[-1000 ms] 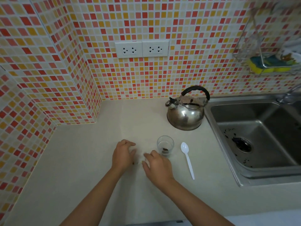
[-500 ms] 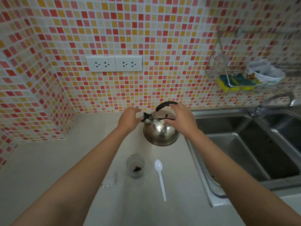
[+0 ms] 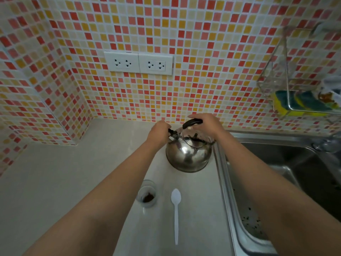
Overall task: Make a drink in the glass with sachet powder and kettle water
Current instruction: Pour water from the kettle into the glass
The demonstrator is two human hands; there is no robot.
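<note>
A shiny steel kettle (image 3: 188, 154) with a black handle stands on the counter beside the sink. My right hand (image 3: 204, 124) is closed over the kettle's handle. My left hand (image 3: 158, 133) grips the black spout cap at the kettle's left side. A small clear glass (image 3: 147, 193) with dark brown powder in its bottom stands nearer to me, partly behind my left forearm. A white plastic spoon (image 3: 176, 209) lies to the right of the glass. The sachet is hidden.
The beige counter (image 3: 55, 182) runs left to a tiled corner. A steel sink (image 3: 295, 172) lies right of the kettle, with a tap (image 3: 326, 143) behind it. A wire rack (image 3: 304, 100) with sponges hangs on the wall. Two socket plates (image 3: 138, 62) sit above the counter.
Both hands left the spot beside the glass and reached back to the kettle. The right hand now sits over the handle, the left on the spout cap. The view tilted forward.
</note>
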